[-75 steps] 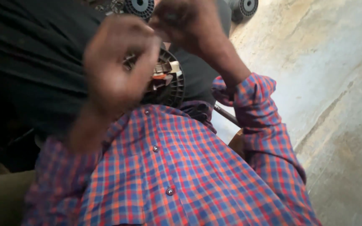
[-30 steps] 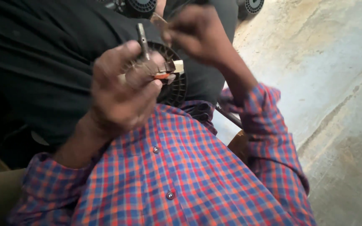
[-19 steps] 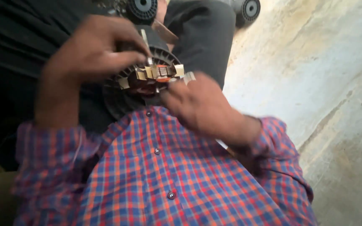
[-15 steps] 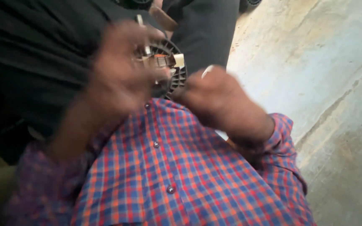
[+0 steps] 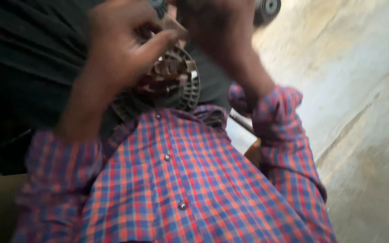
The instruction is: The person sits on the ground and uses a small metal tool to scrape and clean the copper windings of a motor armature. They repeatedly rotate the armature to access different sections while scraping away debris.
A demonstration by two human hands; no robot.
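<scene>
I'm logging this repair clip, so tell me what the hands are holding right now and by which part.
The left hand grips the round black motor part across its top face and rim. The right hand is raised beside it; blur hides whether it holds anything.

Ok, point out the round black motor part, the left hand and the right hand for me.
round black motor part (image 5: 186, 92), head view, on its slotted black rim.
left hand (image 5: 122, 49), head view, on the back of the hand.
right hand (image 5: 214, 24), head view, on the blurred back of the hand.

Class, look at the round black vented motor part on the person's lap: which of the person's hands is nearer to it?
Left. The left hand lies on the round black motor part, fingers over its top. The right hand is raised above and to the right of it, blurred, apparently not touching.
</scene>
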